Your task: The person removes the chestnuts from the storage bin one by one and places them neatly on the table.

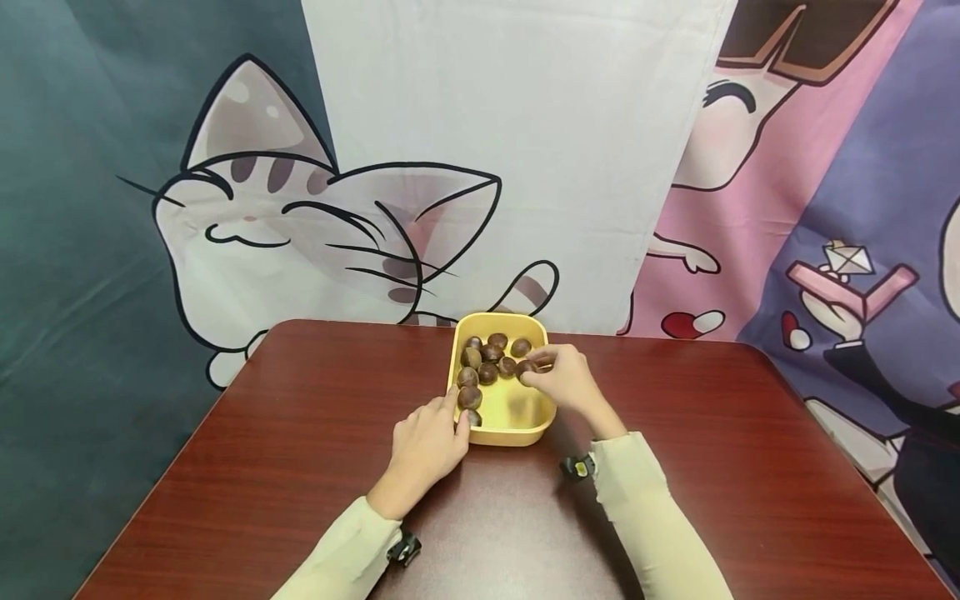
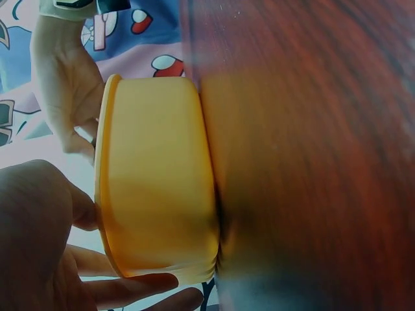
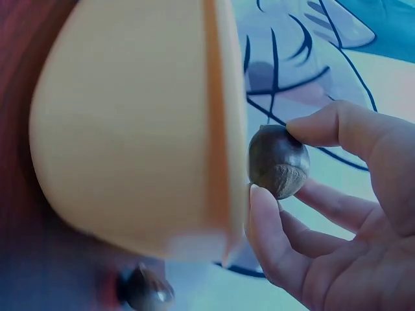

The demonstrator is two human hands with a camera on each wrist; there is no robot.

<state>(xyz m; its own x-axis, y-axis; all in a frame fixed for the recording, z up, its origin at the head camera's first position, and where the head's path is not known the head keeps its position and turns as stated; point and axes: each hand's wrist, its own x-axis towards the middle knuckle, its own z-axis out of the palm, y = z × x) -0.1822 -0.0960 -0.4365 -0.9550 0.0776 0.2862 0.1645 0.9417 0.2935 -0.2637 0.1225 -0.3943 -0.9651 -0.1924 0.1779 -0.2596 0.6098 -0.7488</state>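
A yellow plastic box (image 1: 517, 437) stands on the table with several brown chestnuts (image 1: 487, 372) inside, mostly along its left and far parts. At its near left corner my left hand (image 1: 427, 442) holds the box, thumb at the rim and fingers along the outer wall; the left wrist view shows the thumb (image 2: 83, 210) touching the rim. Over the right rim, my right hand (image 1: 566, 379) pinches one chestnut (image 3: 279, 161) between thumb and fingertips. That chestnut is at rim height in the right wrist view.
Beyond the box, the right wrist view shows another dark, shiny round thing (image 3: 148, 288), likely a chestnut, low outside the wall. A reddish-brown wooden table (image 1: 315, 433) lies under everything. Behind its far edge hangs a cloth (image 1: 525, 125) printed with cartoon cats.
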